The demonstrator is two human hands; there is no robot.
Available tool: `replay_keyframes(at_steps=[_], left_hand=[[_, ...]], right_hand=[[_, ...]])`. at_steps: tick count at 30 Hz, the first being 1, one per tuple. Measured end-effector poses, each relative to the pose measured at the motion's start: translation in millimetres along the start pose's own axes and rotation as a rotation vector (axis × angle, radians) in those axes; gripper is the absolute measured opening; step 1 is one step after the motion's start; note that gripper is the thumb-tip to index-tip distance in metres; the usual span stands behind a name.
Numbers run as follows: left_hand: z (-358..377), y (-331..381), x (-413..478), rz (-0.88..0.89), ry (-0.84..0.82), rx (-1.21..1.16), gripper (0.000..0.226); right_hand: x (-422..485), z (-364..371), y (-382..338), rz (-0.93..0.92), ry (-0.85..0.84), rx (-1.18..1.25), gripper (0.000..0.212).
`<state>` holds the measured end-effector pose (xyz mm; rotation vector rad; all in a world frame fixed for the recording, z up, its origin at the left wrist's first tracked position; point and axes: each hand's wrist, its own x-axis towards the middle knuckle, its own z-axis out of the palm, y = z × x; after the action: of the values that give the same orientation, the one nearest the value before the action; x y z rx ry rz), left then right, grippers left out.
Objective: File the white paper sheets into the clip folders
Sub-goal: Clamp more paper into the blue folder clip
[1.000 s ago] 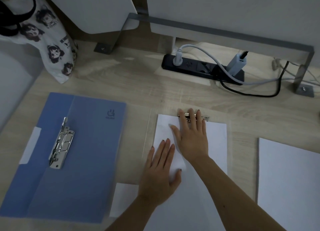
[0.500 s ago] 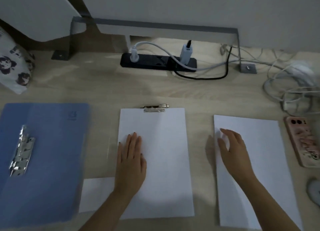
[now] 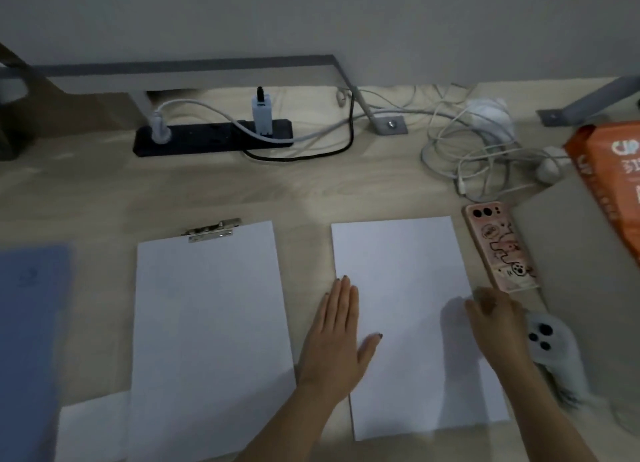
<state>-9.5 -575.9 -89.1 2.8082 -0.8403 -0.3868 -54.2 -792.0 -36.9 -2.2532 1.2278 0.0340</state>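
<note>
Light wood desk (image 3: 311,191) fills the view, with a grey wall behind it. At the far left edge we find the blue folder (image 3: 31,323), which appears blurred. Just beside its lower right corner lies a small white sheet (image 3: 91,427), partly covered by the next item. At the back of the desk a black power strip (image 3: 207,138) carries two plugs.

Left of centre, we note a white paper sheet (image 3: 207,340) lying flat with its top edge under a metal clip (image 3: 211,231).

The left hand (image 3: 337,340) lies flat across the left edge of a loose paper stack (image 3: 405,288). Its fingers are straight and together, the thumb is spread out onto the paper, and it holds nothing. The stack sits right of centre, apart from the clipped sheet.

The right hand (image 3: 495,319) is at the right edge of the stack with its fingers bent downward. It is blurred, so we cannot tell whether it pinches a sheet.

Behind it, white cables (image 3: 478,150) lie in a loose coil. A phone in a pink case (image 3: 498,250) lies just beside the stack's upper right edge. A white device with dark lenses (image 3: 543,337) lies just right of the right hand. An orange package (image 3: 616,171) stands at the far right.
</note>
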Motion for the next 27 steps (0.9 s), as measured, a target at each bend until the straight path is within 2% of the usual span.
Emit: replay_keyframes(at_steps=[4,10,16,19,20,22,25,27], left_hand=[[5,2,1,0.012,-0.002,0.014,0.073],[4,2,1,0.004,0.017,-0.016,0.072],[2,2,2,0.012,0.004,-0.066,0.069],[2,1,1,0.009,-0.013,-0.094,0.068],[2,1,1,0.010,-0.019,-0.106,0.068],[1,1,1,0.013,-0.062,-0.132,0.067],[-11,4,-1,-0.011,-0.052,-0.314,0.068],[-27,11,2,-0.167,-0.032,-0.661,0.073]], right_hand=[[14,-2,3,0.135,-0.107,0.111,0.013],[21,-10,1,0.193,-0.258,0.191,0.025],[15,-17,1,0.121,-0.308,0.317,0.031],[9,-19,-3,0.091,-0.430,0.432,0.005],[7,-19,-1,0.077,-0.451,0.445,0.015],[3,-23,0,0.037,-0.436,0.499,0.023],[-7,-34,-8,0.010,-0.448,0.621,0.028],[-14,-42,-12,-0.001,-0.442,0.692,0.033]])
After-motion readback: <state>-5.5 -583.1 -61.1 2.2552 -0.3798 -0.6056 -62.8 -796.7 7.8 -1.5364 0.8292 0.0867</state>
